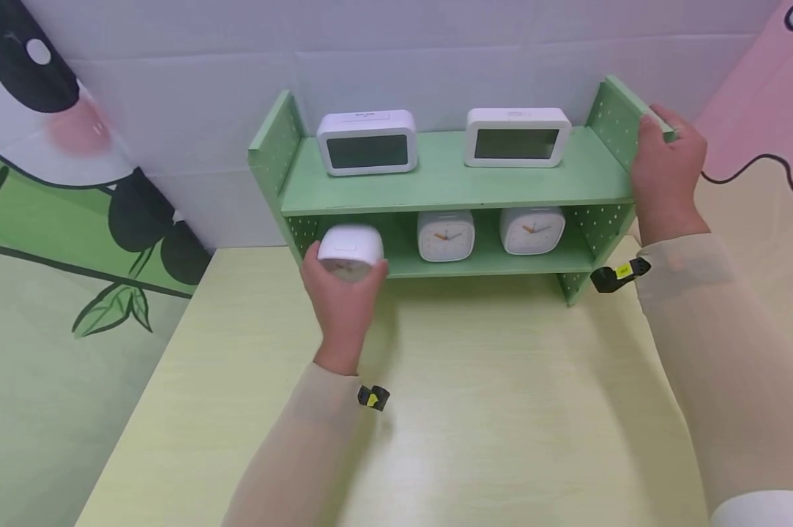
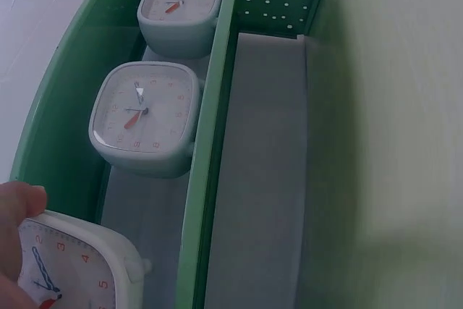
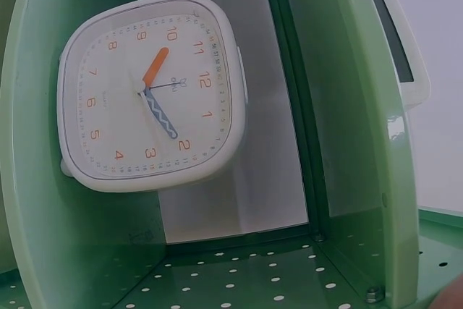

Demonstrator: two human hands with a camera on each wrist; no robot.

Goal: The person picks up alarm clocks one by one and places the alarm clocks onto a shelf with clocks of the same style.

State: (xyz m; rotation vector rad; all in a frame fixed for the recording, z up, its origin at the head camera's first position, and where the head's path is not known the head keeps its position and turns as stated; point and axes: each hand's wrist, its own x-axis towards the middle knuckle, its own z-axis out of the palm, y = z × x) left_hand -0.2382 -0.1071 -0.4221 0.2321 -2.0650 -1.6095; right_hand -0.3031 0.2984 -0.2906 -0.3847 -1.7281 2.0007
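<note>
My left hand (image 1: 343, 296) grips a white alarm clock (image 1: 351, 245), thumb and fingers on its opposite sides, at the left end of the lower shelf. In the left wrist view that clock (image 2: 76, 265) shows part of its dial, tilted near the front rail; whether it touches the shelf cannot be told. My right hand (image 1: 669, 165) grips the top of the right side panel of the green shelf rack (image 1: 449, 189). Two more white alarm clocks stand on the lower shelf, a middle clock (image 1: 446, 236) and a right clock (image 1: 532, 230), which fills much of the right wrist view.
Two white digital clocks, the left one (image 1: 367, 143) and the right one (image 1: 518, 137), stand on the upper shelf. The rack stands on a pale wooden table (image 1: 475, 380) against a wall (image 1: 422, 73) with printed cartoon covering. Dotted panels close the rack's ends.
</note>
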